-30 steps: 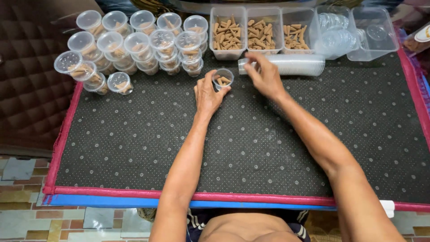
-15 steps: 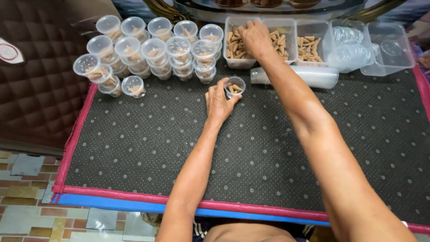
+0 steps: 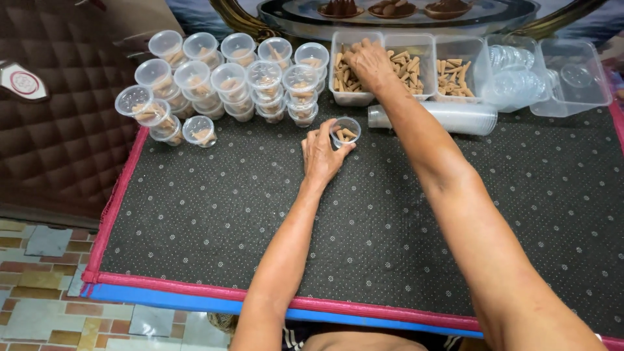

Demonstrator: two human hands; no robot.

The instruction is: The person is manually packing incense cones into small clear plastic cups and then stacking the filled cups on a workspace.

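My left hand (image 3: 323, 156) steadies a small clear cup (image 3: 346, 130) on the dark dotted worktop (image 3: 260, 214), fingertips curled round its near side; a few tan cones lie inside. The cup looks light and thin-walled, likely to tip or dent, so I judge a soft hold at the rim and side suits it. My right hand (image 3: 368, 62) reaches into the left tray of cones (image 3: 344, 97), fingers bent down among them; I cannot tell whether they have closed on any. That arm stretches long across the worktop. Filled cups (image 3: 227, 78) stand stacked at left.
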